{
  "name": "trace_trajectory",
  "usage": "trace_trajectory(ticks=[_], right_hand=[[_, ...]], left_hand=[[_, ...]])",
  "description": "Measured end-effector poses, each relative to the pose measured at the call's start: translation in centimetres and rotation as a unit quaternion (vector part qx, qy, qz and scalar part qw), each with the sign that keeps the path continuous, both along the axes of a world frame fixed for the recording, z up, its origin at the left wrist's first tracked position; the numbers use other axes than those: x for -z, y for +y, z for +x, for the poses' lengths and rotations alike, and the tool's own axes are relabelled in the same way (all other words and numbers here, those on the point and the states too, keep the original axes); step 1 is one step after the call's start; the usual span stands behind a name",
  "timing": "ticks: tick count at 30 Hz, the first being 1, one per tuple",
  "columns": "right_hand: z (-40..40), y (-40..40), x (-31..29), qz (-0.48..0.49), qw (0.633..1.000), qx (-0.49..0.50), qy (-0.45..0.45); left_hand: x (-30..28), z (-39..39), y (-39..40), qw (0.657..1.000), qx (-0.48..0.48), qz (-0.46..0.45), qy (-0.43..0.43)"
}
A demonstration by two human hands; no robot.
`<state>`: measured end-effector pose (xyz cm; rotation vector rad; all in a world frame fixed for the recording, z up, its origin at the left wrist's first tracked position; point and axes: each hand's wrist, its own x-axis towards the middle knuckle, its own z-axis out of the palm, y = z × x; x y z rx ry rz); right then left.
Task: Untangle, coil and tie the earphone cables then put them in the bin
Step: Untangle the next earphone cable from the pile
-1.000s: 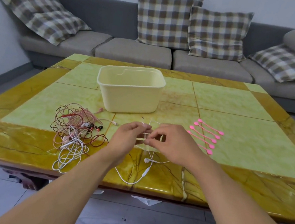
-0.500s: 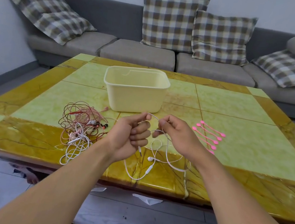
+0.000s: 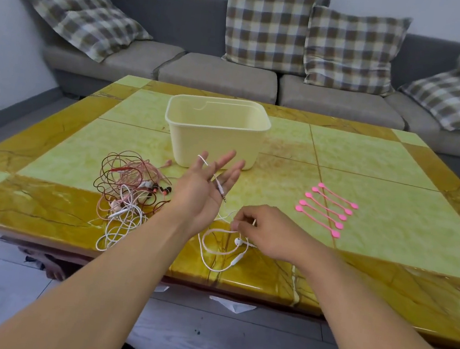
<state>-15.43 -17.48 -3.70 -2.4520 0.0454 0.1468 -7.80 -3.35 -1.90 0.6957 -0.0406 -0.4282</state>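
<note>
On the marble-patterned table, a cream bin stands behind the hands, a tangle of red, pink and white earphones left of them, pink ties to the right. One white earphone cable loops near the front edge. Its plug end drapes across the left hand, raised with fingers spread; the right hand pinches the cable low.
</note>
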Motion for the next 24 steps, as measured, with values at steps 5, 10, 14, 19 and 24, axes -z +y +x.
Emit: trace_trajectory(ticks=[5,10,14,19,24], right_hand=[[-0.5,0.6,-1.2,-0.097,0.994,-0.034,-0.027],[-1.9,-1.0,-3.0,0.007,1.000,0.015,-0.026],[-1.9,-2.3,-3.6,0.149,0.982,0.107,-0.041],[-2.1,-3.1,-3.6,0.276,0.954,0.110,-0.024],[-1.7,-4.0,-4.0,0.407,0.892,0.182,-0.074]], left_hand=[[1.9,0.4,-0.6,0.969,0.002,0.197,-0.146],[2.3,0.0,0.2,0.848,0.068,0.410,-0.328],[2.0,-1.1,-0.1,0.832,0.175,0.446,-0.279],[1.4,-1.2,0.3,0.789,0.165,0.491,-0.330],[0.7,-1.1,0.5,0.826,0.250,0.420,-0.282]])
